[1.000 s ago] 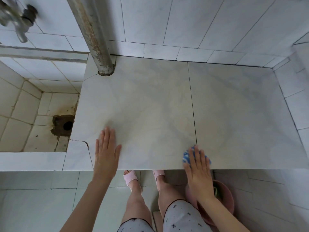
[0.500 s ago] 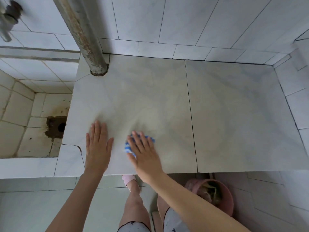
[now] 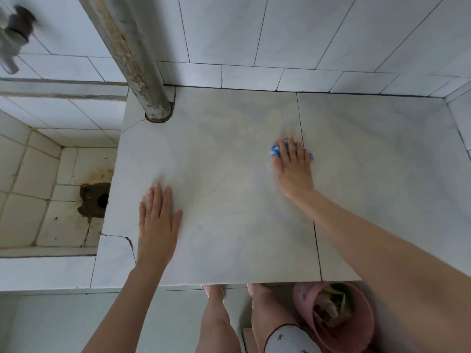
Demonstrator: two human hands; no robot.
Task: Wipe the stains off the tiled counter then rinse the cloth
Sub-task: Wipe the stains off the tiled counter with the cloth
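Observation:
The pale marbled tiled counter (image 3: 229, 174) fills the middle of the head view. My right hand (image 3: 293, 166) presses a blue and white cloth (image 3: 275, 150) flat onto the counter near the seam between the two big tiles, slightly blurred by motion. Most of the cloth is hidden under my fingers. My left hand (image 3: 159, 220) lies flat with fingers spread on the counter's front left, holding nothing. No distinct stains show on the surface.
A rusty vertical pipe (image 3: 142, 67) enters the counter at its back left corner. A tiled sink basin (image 3: 51, 187) with a stained drain (image 3: 95, 200) lies left, a tap (image 3: 12, 34) above it. A pink bucket (image 3: 339, 319) stands on the floor below the counter's front edge.
My right hand has swept the cloth from the front edge leftwards beside my left hand, then back and to the right, up to the tile seam. My left hand has stayed planted.

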